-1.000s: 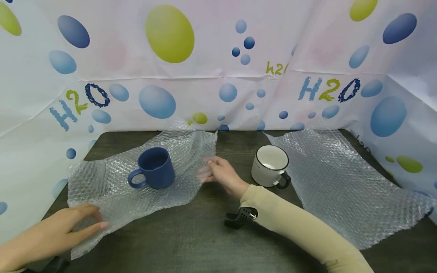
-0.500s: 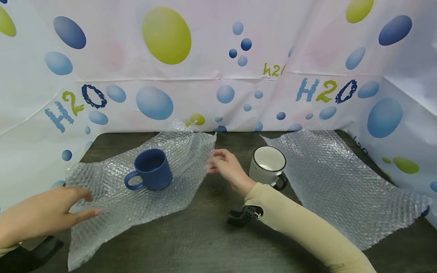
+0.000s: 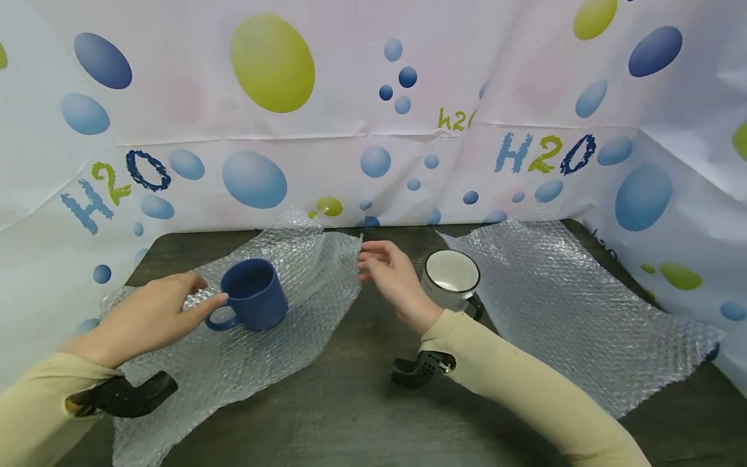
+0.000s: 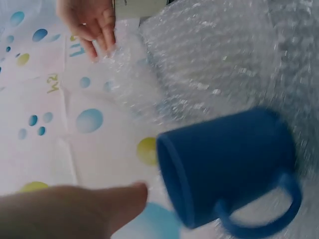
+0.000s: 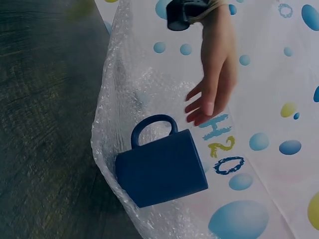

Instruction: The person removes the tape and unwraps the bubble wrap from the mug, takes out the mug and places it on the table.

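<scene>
A blue mug [image 3: 260, 303] stands upright on the left sheet of bubble wrap [image 3: 280, 353], its handle pointing left. My left hand [image 3: 154, 316] hovers over the sheet's left part, thumb tip close to the mug's handle side. In the right wrist view that left hand [image 5: 219, 74] hangs apart from the mug [image 5: 162, 172] with loosely bent fingers. My right hand [image 3: 398, 280] is at the sheet's right edge near the far corner, fingers relaxed; whether they touch the film I cannot tell. The left wrist view shows its fingers [image 4: 105, 35] spread loosely.
A white enamel mug [image 3: 449, 279] with a black rim and handle stands just right of my right hand. Beyond it lies a second bubble wrap sheet [image 3: 572, 305]. A printed curtain [image 3: 344, 117] closes off the back and sides of the dark table [image 3: 327, 415].
My left hand has moved from the sheet's near left corner up and right towards the blue mug. My right hand has shifted slightly farther back along the sheet's right edge.
</scene>
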A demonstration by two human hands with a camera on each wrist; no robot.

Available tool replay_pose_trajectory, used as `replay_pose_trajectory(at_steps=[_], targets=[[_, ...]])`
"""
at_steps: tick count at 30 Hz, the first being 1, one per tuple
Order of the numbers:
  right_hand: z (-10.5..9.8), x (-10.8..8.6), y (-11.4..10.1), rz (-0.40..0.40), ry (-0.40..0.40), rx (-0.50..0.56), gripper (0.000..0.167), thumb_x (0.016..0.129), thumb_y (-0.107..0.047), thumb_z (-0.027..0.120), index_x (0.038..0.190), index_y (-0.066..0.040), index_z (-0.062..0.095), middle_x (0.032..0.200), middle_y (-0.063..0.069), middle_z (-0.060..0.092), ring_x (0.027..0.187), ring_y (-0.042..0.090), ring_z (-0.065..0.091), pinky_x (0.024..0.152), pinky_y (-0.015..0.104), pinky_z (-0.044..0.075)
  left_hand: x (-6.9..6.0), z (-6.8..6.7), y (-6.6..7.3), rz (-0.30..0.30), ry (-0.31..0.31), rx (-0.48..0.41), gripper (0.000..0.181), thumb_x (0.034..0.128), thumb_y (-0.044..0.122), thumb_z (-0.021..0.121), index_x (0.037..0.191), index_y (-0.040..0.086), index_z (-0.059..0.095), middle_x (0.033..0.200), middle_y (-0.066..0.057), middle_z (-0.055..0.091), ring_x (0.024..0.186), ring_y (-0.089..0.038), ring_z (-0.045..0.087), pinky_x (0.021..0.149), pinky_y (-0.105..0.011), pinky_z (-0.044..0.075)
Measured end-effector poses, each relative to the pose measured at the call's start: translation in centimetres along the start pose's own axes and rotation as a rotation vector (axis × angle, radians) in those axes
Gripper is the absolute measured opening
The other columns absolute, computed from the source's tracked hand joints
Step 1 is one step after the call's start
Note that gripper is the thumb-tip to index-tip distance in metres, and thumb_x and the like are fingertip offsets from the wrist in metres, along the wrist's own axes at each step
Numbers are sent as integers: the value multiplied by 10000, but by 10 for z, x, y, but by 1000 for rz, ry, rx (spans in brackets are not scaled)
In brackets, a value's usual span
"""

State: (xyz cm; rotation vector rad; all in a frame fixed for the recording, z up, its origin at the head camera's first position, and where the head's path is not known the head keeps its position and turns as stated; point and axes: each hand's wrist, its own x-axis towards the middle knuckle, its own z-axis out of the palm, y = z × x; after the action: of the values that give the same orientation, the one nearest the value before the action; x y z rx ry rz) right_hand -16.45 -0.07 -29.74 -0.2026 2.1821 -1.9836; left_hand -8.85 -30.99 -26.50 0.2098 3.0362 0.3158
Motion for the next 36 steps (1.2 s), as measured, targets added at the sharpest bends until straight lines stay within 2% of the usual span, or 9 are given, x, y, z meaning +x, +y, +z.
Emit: replay_pose_trajectory(at_steps=[3, 6, 10, 13, 17, 22, 26, 31, 36], targets=[[-6, -2, -4, -3, 11, -3, 316, 993, -47, 440, 1300, 3, 499, 1196, 191, 570, 1063, 312, 602, 888, 356, 524, 5, 11, 0, -27, -27, -83, 598, 998, 451, 454, 1123, -115, 603, 924, -203, 679, 742, -274, 641, 637, -445, 510], [-11, -4, -8, 2, 10, -15, 312, 993, -62, 456, 1296, -9, 509, 1203, 178, 578, 1065, 301, 603, 885, 348, 525, 9, 21, -1, -71, -75, -151, 607, 1022, 453, 377, 1083, -106, 607, 784, -82, 639, 646, -173, 559, 568, -353, 447], [-18, -7, -13, 1, -15, -28, 303, 989, -62, 457, 1282, -29, 523, 1243, 182, 572, 1094, 311, 600, 890, 346, 526, 10, 31, -5, -135, -125, -209, 612, 1033, 465, 318, 1043, -84, 588, 731, -64, 554, 619, -185, 477, 547, -316, 360], [-23, -11, -16, -16, -38, -51, 302, 985, -57, 449, 1276, -35, 530, 1263, 191, 561, 1113, 325, 595, 884, 342, 529, 11, 36, -10, -152, -140, -251, 620, 1031, 478, 304, 1106, -84, 556, 829, -105, 618, 710, -241, 567, 579, -333, 409], [-32, -18, -16, -29, -79, -85, 313, 987, -56, 445, 1289, -26, 520, 1274, 190, 546, 1119, 323, 591, 873, 336, 532, 12, 38, -16, -179, -179, -315, 638, 1024, 509, 282, 1191, -64, 507, 988, -134, 650, 874, -285, 591, 649, -361, 444], [-47, -27, -17, -45, -95, -118, 322, 990, -63, 439, 1304, -23, 498, 1280, 170, 532, 1118, 311, 590, 883, 358, 527, 11, 40, -21, -231, -241, -355, 637, 1013, 555, 231, 1024, -6, 533, 924, -100, 563, 788, -236, 480, 634, -343, 371], [-60, -27, -20, -52, -64, -118, 319, 991, -89, 445, 1300, -32, 503, 1281, 160, 530, 1114, 302, 593, 917, 405, 513, 12, 41, -19, -244, -249, -368, 666, 1004, 579, 204, 975, 8, 545, 876, -95, 537, 740, -221, 446, 616, -341, 347], [-73, -28, -26, -44, -45, -130, 322, 1004, -123, 453, 1315, -50, 496, 1295, 154, 531, 1109, 288, 597, 922, 398, 511, 12, 43, -15, -283, -243, -411, 669, 982, 625, 231, 885, 43, 546, 742, -55, 438, 632, -195, 366, 578, -335, 308], [-89, -27, -33, -59, -18, -108, 345, 1017, -116, 438, 1348, -23, 459, 1312, 182, 512, 1144, 329, 570, 964, 459, 477, 10, 46, -13, -311, -236, -425, 671, 967, 652, 248, 810, 70, 543, 664, -29, 393, 581, -182, 331, 558, -329, 292]])
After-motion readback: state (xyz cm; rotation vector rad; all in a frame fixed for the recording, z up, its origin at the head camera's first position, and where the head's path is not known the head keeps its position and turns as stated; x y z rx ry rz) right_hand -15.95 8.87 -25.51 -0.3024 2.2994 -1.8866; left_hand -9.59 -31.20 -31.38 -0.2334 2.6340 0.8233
